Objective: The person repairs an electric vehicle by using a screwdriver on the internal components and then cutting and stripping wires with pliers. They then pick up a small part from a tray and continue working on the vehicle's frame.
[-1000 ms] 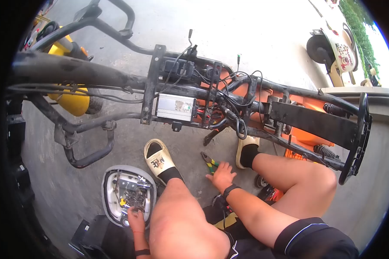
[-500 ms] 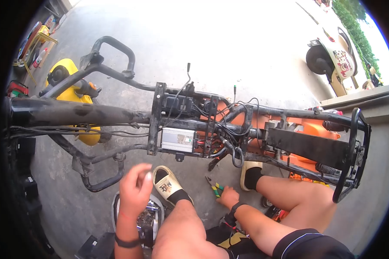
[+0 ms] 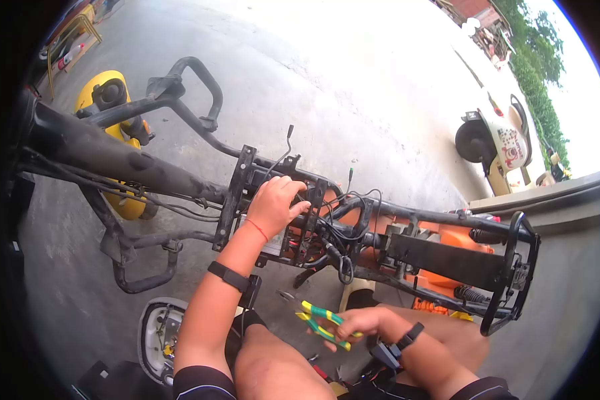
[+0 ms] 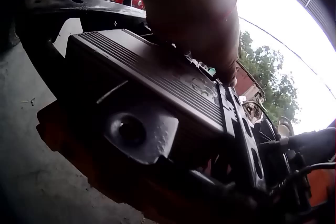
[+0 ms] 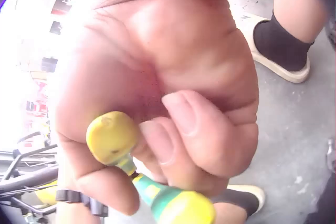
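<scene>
Pliers (image 3: 321, 312) have risen, unapplied, in the clasping right hand (image 3: 365, 321), and the frame (image 3: 234, 197) now lies beneath the left hand (image 3: 272, 205), grasp unclear.

The pliers (image 3: 321, 313), green and yellow at the handles, are held with handles spread, near the black frame (image 3: 233, 200).

The tubular frame (image 3: 130, 152) is black, above orange bodywork (image 3: 441, 239). On the person's side of the frame, the pliers (image 3: 323, 322) have green-and-yellow handles. Left on the frame's far side is a yellow machine (image 3: 101, 88); to its far right, a white scooter (image 3: 513, 148) with a pinkish-red print. The floor (image 3: 210, 293) beneath is grey.
</scene>
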A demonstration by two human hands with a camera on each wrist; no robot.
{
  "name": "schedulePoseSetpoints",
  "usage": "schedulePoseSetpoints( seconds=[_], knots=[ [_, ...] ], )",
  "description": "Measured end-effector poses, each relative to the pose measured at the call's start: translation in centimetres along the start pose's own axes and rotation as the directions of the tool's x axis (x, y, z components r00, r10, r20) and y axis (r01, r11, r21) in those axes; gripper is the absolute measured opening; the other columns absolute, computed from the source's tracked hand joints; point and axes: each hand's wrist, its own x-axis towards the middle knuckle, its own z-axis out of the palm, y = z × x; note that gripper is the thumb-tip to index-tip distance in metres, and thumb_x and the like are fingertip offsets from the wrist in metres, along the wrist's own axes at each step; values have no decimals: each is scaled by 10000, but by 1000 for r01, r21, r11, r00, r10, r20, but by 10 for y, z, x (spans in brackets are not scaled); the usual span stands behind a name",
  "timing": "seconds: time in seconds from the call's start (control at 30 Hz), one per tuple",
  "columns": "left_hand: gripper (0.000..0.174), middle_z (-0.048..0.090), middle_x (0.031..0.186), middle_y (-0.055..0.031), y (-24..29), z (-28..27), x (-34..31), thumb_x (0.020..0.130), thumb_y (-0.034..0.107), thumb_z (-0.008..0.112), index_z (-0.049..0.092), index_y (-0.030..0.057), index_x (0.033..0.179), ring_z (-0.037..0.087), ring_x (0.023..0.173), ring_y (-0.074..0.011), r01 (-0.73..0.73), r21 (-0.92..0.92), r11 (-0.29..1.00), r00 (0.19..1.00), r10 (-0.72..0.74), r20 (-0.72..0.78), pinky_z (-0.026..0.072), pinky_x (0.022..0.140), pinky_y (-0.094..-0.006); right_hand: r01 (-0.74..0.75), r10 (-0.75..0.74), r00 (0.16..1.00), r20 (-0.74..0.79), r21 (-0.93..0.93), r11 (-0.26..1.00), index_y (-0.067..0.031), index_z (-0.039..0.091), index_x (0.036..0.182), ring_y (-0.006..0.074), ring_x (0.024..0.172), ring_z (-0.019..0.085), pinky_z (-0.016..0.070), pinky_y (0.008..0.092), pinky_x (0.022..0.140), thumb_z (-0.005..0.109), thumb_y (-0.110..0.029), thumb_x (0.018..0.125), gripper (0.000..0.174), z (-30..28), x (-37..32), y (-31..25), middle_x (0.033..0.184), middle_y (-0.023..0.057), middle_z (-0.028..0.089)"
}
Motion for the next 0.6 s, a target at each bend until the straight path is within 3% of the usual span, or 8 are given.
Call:
schedulePoseSetpoints(
  seconds=[0.03,0.1,0.13,0.17,0.23,0.33,0.43,0.6],
  knots=[
    [299,554,768,-67,1,3,1,772,225,797,658,76,990,565,784,-272,-19,13,1000,999,20,-27,471,733,-390,52,-51,997,55,-23,998,-51,260,1537,74,722,571,402,184,532,632,-157,807,826,19,-11,-12,1079,79,629],
    [309,560,788,-67,2,8,3,778,234,792,658,71,1003,569,808,-279,15,4,1000,996,-15,-85,469,749,-403,269,-253,958,137,-117,956,-51,225,1530,118,970,569,451,223,728,670,-186,819,850,30,-26,-9,1179,110,586],
    [311,564,803,-70,5,10,4,784,236,786,658,67,1011,572,824,-282,34,24,999,992,-30,-125,467,762,-408,312,-304,948,92,-91,946,-59,209,1509,167,1066,549,444,301,859,713,-204,812,873,43,-34,-20,1222,127,556],
    [313,568,818,-72,5,11,5,790,237,781,657,63,1018,576,840,-286,51,41,998,985,-44,-166,465,776,-413,336,-336,942,9,-46,941,-61,231,1481,195,1085,548,422,343,925,738,-192,791,867,52,-38,-29,1172,131,573],
    [310,584,856,-76,5,14,5,802,250,768,662,70,1031,582,866,-295,67,51,996,988,-59,-144,458,813,-421,435,-452,872,-188,-123,892,-66,240,1478,192,1084,550,417,342,929,759,-192,771,886,75,-49,-55,1120,125,585],
    [293,604,906,-52,2,16,9,816,275,751,670,111,1045,590,913,-275,87,104,991,993,-78,-94,463,799,-417,645,-663,646,-378,-192,739,-78,346,1427,254,999,599,453,354,879,809,-149,716,852,77,-55,-79,1016,158,623],
    [213,602,855,-32,3,21,10,825,283,740,695,127,962,595,866,-250,70,174,982,992,-50,-117,455,755,-404,752,-801,480,-359,-301,586,-79,284,1498,240,941,617,504,358,811,759,-118,722,910,69,-57,-103,1043,188,613],
    [133,617,807,-10,-1,27,11,839,275,727,696,145,840,604,828,-229,77,208,975,985,-42,-168,450,730,-390,742,-839,376,-394,-414,527,-110,133,1567,182,877,615,523,338,777,688,-87,746,991,69,-57,-128,1218,214,581]
  ],
)
